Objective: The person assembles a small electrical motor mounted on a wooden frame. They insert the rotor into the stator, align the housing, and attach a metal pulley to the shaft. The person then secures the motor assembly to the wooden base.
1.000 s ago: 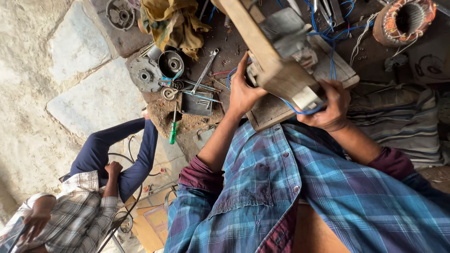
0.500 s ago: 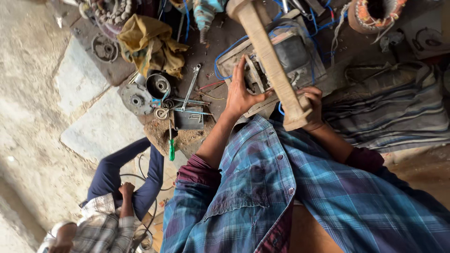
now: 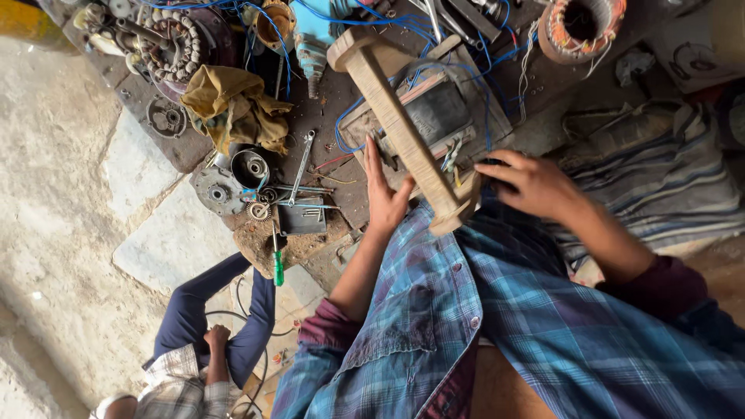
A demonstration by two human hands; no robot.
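The view has swung and pulled back over the last second, so more of the counter [image 3: 341, 116] shows at twelve o'clock than before.

A second ago both hands were clamped on the ends of the wooden frame [image 3: 400, 128] and the grey machine [image 3: 442, 116] under it. That grip has now been let go. The left hand [image 3: 386, 198] lies flat, fingers together and straight, pressed against the left flank of the wooden frame near its lower end, holding nothing. The right hand [image 3: 531, 182] has come off to three o'clock of the frame's lower end; its fingers are spread and curled loosely, pointing back toward the frame, with nothing clamped in them. Whether the fingertips touch the frame I cannot tell.

The wooden frame lies slanted across the grey machine, from eleven o'clock down to five o'clock, among blue wires [image 3: 466, 58]. So the load seems set down and now merely steadied.

At nine o'clock of the left hand lie a spanner [image 3: 301, 167] and a green-handled screwdriver [image 3: 277, 264], with a yellow rag [image 3: 233, 105] further up. Another person [image 3: 209, 341] sits on the floor at seven o'clock.
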